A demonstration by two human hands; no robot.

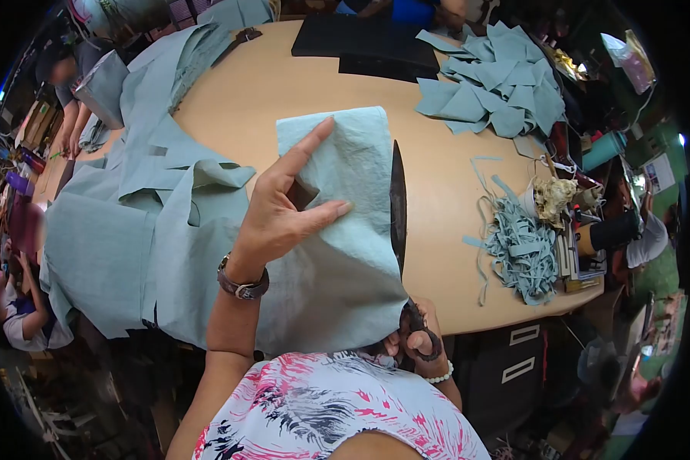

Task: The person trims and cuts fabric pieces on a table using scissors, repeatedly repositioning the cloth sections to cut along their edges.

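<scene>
Head: hands (277,215) on cloth (353,169) and, seemingly, scissors (398,203).

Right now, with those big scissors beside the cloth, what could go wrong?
A finger of the left hand might get nicked if it slides right, since the scissors lie along that side of the cloth. The cloth looks rumpled, so a cut could turn out crooked. The right hand holds the handles near the patterned top, which could perhaps snag.
</scene>
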